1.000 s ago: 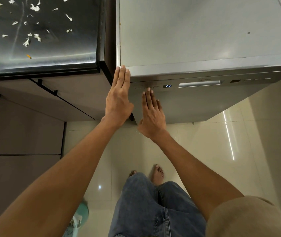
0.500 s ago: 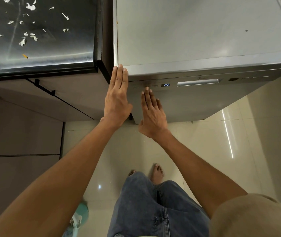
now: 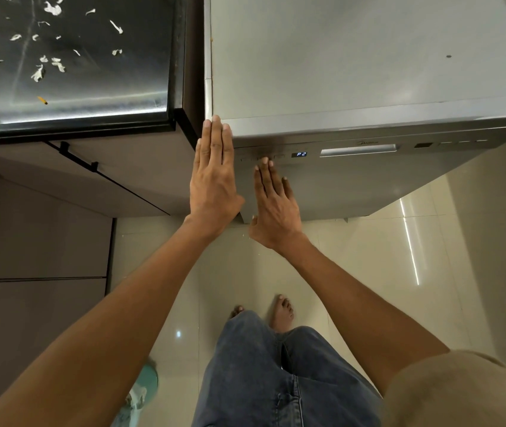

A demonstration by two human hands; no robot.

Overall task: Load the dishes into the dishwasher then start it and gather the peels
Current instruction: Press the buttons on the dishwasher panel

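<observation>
Dishwasher door up and closed, display reading P2. Heavy, rigid metal box, so nothing here to lift, only a light fingertip tap on the buttons just past the right hand. Left hand flat, fingers straight and pressed together, laid against the top front corner. Right hand flat too, fingertips at the button strip. Peels well off to the left of the left hand on the dark counter: thin, light, flimsy, better swept into a pile than pinched singly.
</observation>
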